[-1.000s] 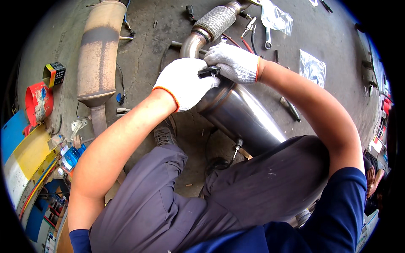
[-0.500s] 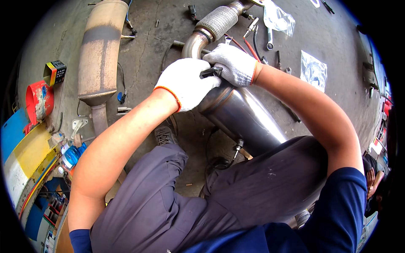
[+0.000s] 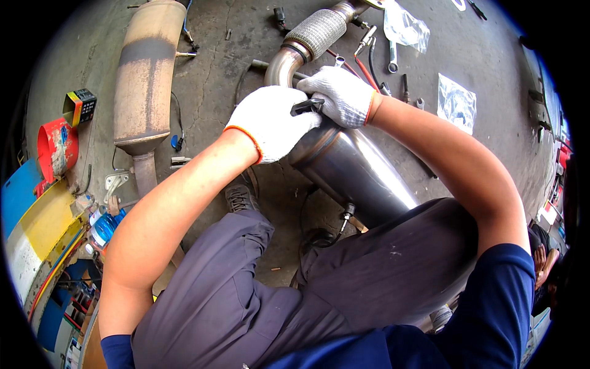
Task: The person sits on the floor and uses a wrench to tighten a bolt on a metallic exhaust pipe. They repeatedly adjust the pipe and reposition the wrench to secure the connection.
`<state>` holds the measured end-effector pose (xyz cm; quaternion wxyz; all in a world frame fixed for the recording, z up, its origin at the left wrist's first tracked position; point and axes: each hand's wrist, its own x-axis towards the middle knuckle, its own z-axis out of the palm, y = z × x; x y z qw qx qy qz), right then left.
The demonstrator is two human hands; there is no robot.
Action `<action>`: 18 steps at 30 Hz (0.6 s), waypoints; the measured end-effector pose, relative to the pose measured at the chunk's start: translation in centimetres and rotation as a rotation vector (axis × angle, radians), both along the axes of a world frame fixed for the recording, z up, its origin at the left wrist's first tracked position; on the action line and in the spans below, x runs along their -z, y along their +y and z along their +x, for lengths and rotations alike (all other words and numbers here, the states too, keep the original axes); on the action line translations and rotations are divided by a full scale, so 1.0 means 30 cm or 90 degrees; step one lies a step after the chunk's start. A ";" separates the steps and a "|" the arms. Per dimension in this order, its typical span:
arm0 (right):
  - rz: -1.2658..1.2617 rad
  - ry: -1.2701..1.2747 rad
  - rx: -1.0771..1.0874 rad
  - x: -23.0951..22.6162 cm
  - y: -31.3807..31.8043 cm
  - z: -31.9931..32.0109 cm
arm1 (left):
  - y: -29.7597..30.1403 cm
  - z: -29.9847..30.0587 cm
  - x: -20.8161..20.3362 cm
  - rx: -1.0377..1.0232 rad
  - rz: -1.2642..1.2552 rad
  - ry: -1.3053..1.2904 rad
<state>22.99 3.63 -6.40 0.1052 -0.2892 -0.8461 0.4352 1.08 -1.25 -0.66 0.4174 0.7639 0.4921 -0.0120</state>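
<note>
A shiny steel exhaust canister (image 3: 362,169) slants between my knees, with a bent pipe (image 3: 281,66) and a braided flex section (image 3: 316,32) at its far end. Both my hands wear white knit gloves and meet over the canister's neck. My left hand (image 3: 270,122) is closed on a small black part (image 3: 307,106), which shows between thumb and fingers; its kind I cannot make out. Pressed close beside it, my right hand (image 3: 343,95) is curled, and the ring end of a wrench (image 3: 339,61) sticks out past its knuckles. The fingertips and the spot they work on are hidden.
An old rusty exhaust canister (image 3: 144,80) lies at the left. Wrenches (image 3: 393,58), red and black hoses (image 3: 367,67) and clear plastic bags (image 3: 456,101) lie on the floor to the right. A small box (image 3: 81,106) and a red ring-shaped piece (image 3: 57,146) are far left. A wired sensor (image 3: 348,212) sits on the canister's side.
The wrench's ring end beyond my right hand has swung slightly to the right. My right hand has shifted very little; my left hand and the canister stay in place.
</note>
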 end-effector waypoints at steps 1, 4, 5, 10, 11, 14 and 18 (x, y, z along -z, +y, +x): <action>0.006 -0.001 0.002 -0.002 -0.001 0.000 | 0.000 -0.001 0.001 0.003 0.002 -0.001; 0.033 -0.027 0.010 0.008 -0.003 0.004 | 0.001 -0.003 0.006 0.011 0.010 -0.003; 0.044 -0.040 0.013 0.014 -0.003 0.007 | 0.000 -0.002 0.013 0.015 0.012 -0.001; 0.026 -0.049 0.020 0.010 -0.008 0.007 | -0.002 -0.004 0.017 0.027 0.025 -0.001; 0.025 -0.052 0.025 0.008 -0.009 0.005 | -0.003 -0.006 0.025 0.031 0.031 -0.003; 0.031 -0.064 0.022 0.004 -0.007 0.004 | -0.007 -0.011 0.043 0.042 0.052 -0.009; 0.030 -0.085 0.022 -0.008 -0.006 0.008 | -0.004 -0.005 0.036 0.050 0.047 0.001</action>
